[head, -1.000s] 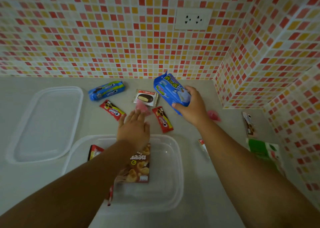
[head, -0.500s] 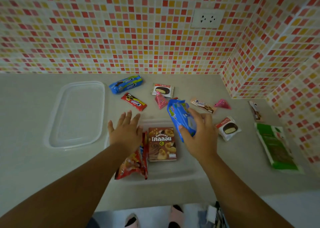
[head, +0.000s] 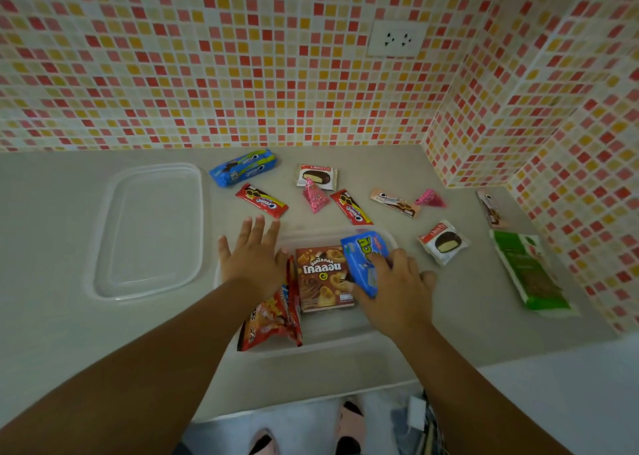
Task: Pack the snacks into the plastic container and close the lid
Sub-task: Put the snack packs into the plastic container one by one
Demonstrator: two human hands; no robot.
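Note:
A clear plastic container point(head: 332, 338) sits on the counter in front of me. Inside lie a brown snack box point(head: 323, 278) and a red chip bag point(head: 271, 319). My right hand point(head: 397, 288) grips a blue snack pack point(head: 363, 261) and holds it low inside the container's right side, beside the brown box. My left hand point(head: 254, 257) rests flat with fingers spread on the container's left rim, holding nothing. The clear lid point(head: 152, 229) lies upside down to the left.
Behind the container lie a blue cookie pack point(head: 243, 167), two red cookie packs point(head: 261, 200) point(head: 351, 207), two Choco Pie packs point(head: 316, 176) point(head: 444, 242), pink candies point(head: 314, 197) and a wafer bar point(head: 396, 203). A green pack point(head: 529, 271) lies right, by the tiled wall.
My right hand has carried the blue snack pack from behind the container down into its right side. The left hand stayed at the container's left rim.

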